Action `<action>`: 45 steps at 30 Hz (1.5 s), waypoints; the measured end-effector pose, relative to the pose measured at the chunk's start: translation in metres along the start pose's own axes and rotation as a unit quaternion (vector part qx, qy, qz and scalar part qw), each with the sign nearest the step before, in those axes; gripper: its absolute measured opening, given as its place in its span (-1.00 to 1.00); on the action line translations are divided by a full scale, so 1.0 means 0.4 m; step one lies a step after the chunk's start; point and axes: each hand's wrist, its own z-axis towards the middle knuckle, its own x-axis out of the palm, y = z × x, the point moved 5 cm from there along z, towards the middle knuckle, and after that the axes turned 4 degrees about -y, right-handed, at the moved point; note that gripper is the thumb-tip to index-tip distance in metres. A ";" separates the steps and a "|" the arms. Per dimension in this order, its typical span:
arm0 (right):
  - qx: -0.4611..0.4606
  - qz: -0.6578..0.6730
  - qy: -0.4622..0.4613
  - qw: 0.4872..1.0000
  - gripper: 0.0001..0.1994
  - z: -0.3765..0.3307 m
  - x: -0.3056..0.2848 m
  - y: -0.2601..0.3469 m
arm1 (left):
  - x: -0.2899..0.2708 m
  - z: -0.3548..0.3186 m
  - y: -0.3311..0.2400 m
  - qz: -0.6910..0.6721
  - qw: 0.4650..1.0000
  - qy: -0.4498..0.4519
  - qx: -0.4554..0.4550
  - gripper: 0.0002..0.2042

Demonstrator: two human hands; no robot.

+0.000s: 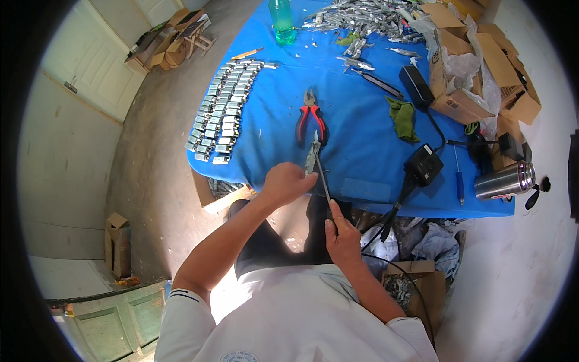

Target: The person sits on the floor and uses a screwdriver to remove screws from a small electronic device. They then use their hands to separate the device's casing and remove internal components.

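My left hand (286, 183) is closed on one end of a narrow silvery metal part (312, 155), holding it tilted up near the table's front edge. In my right hand (344, 239) is a screwdriver-like tool with a dark handle and a long thin metal shaft (324, 180). Its tip meets or overlaps the metal part; contact is hard to make out. Just beyond, red-and-black pliers (312, 114) lie on the blue cloth (265, 133), jaws pointing away. To the left, several rows of small silvery metal pieces (231, 104) are laid out.
A heap of metal parts (362, 18) covers the far side beside a green bottle (281, 21). On the right are cardboard boxes (458, 99), a black power adapter (416, 86), a green rag (402, 119), a blue-handled screwdriver (460, 186) and a steel flask (505, 181).
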 end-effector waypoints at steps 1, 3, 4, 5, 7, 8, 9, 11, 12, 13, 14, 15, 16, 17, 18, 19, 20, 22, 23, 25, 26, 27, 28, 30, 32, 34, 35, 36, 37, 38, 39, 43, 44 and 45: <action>-0.009 0.011 0.001 1.000 -0.54 0.002 -0.006 -0.001 | -0.003 0.000 0.001 -0.015 0.999 0.033 -0.014 -0.48; 0.027 0.066 0.015 0.997 -0.54 0.006 -0.026 -0.004 | 0.001 -0.001 0.006 -0.079 0.993 0.059 -0.068 -0.43; 0.044 0.094 0.022 0.994 -0.54 0.008 -0.033 -0.006 | 0.002 -0.002 0.009 -0.110 0.987 0.070 -0.094 -0.41; 0.067 0.126 0.035 0.989 -0.55 0.005 -0.032 -0.015 | 0.003 -0.001 0.014 -0.130 0.984 0.069 -0.097 -0.39; 0.110 0.187 0.057 0.974 -0.56 -0.006 -0.033 -0.031 | 0.008 0.000 0.021 -0.171 0.978 0.066 -0.099 -0.35; 0.093 0.185 0.044 0.977 -0.56 -0.006 -0.041 -0.029 | 0.009 -0.001 0.015 -0.180 0.977 0.068 -0.093 -0.36; 0.077 0.182 0.034 0.980 -0.55 -0.009 -0.048 -0.028 | 0.014 -0.005 0.009 -0.191 0.975 0.071 -0.089 -0.36; 0.031 0.146 0.015 0.989 -0.55 -0.009 -0.070 -0.015 | 0.024 -0.017 0.006 -0.264 0.952 0.106 -0.108 -0.38; -0.001 0.112 0.006 0.994 -0.54 -0.004 -0.087 -0.003 | 0.031 -0.021 0.005 -0.325 0.926 0.138 -0.130 -0.39; -0.032 0.077 -0.004 0.997 -0.54 -0.002 -0.100 0.007 | 0.038 -0.028 0.002 -0.385 0.895 0.169 -0.151 -0.41; -0.044 0.055 -0.005 0.998 -0.53 -0.003 -0.106 0.009 | 0.039 -0.034 -0.002 -0.434 0.870 0.163 -0.168 -0.42; -0.056 0.034 -0.006 0.998 -0.53 -0.009 -0.111 0.010 | 0.043 -0.044 -0.010 -0.482 0.842 0.157 -0.186 -0.44; -0.067 0.012 -0.007 0.998 -0.52 -0.015 -0.113 0.015 | 0.049 -0.054 -0.016 -0.527 0.812 0.149 -0.202 -0.45; -0.062 0.009 -0.003 0.998 -0.54 -0.018 -0.111 0.019 | 0.056 -0.061 -0.013 -0.524 0.814 0.140 -0.210 -0.45; -0.055 0.006 0.001 0.998 -0.55 -0.023 -0.110 0.023 | 0.068 -0.068 -0.008 -0.520 0.815 0.132 -0.218 -0.45; -0.049 0.002 0.005 0.999 -0.56 -0.028 -0.106 0.025 | 0.080 -0.078 -0.007 -0.517 0.817 0.123 -0.226 -0.45; -0.041 0.003 0.007 0.999 -0.56 -0.034 -0.098 0.026 | 0.086 -0.090 -0.016 -0.518 0.822 0.084 -0.220 -0.44; -0.025 0.003 0.010 1.000 -0.56 -0.042 -0.081 0.028 | 0.100 -0.108 -0.023 -0.537 0.810 0.031 -0.231 -0.44; -0.023 -0.004 0.010 1.000 -0.56 -0.043 -0.078 0.033 | 0.101 -0.112 -0.025 -0.546 0.803 0.005 -0.237 -0.43; -0.019 -0.022 0.014 0.999 -0.55 -0.050 -0.079 0.042 | 0.096 -0.122 -0.038 -0.542 0.807 -0.001 -0.235 -0.43; -0.020 -0.035 0.021 0.999 -0.55 -0.054 -0.083 0.046 | 0.094 -0.125 -0.037 -0.531 0.815 0.003 -0.229 -0.43; -0.023 -0.047 0.030 0.998 -0.54 -0.057 -0.090 0.048 | 0.094 -0.130 -0.033 -0.522 0.824 0.004 -0.223 -0.42; -0.026 -0.059 0.039 0.997 -0.54 -0.058 -0.098 0.048 | 0.106 -0.141 -0.021 -0.531 0.813 0.026 -0.235 -0.43; -0.036 -0.081 0.070 0.994 -0.53 -0.062 -0.119 0.039 | 0.139 -0.173 0.007 -0.549 0.791 0.072 -0.261 -0.45; -0.045 -0.096 0.099 0.989 -0.52 -0.066 -0.133 0.037 | 0.160 -0.201 0.014 -0.597 0.731 0.093 -0.317 -0.46; -0.055 -0.106 0.119 0.986 -0.51 -0.068 -0.139 0.040 | 0.174 -0.214 0.012 -0.636 0.682 0.106 -0.344 -0.47; -0.061 -0.111 0.130 0.983 -0.51 -0.069 -0.140 0.042 | 0.180 -0.216 0.009 -0.652 0.666 0.108 -0.345 -0.47; -0.063 -0.115 0.138 0.982 -0.51 -0.067 -0.140 0.046 | 0.183 -0.217 0.008 -0.668 0.651 0.109 -0.345 -0.48; -0.065 -0.118 0.147 0.980 -0.52 -0.064 -0.139 0.051 | 0.188 -0.217 0.010 -0.684 0.635 0.109 -0.343 -0.48; -0.066 -0.122 0.155 0.978 -0.52 -0.064 -0.137 0.053 | 0.194 -0.217 0.015 -0.699 0.619 0.108 -0.341 -0.49; -0.068 -0.110 0.152 0.980 -0.52 -0.063 -0.134 0.050 | 0.197 -0.215 0.017 -0.714 0.603 0.108 -0.338 -0.49; -0.049 -0.039 0.118 0.991 -0.54 -0.084 -0.089 0.038 | 0.211 -0.206 0.019 -0.704 0.625 0.036 -0.335 -0.50; -0.038 -0.015 0.103 0.994 -0.55 -0.092 -0.075 0.042 | 0.206 -0.200 0.018 -0.683 0.652 0.009 -0.330 -0.51; -0.027 0.004 0.102 0.994 -0.55 -0.097 -0.064 0.042 | 0.199 -0.196 0.022 -0.660 0.677 -0.019 -0.324 -0.51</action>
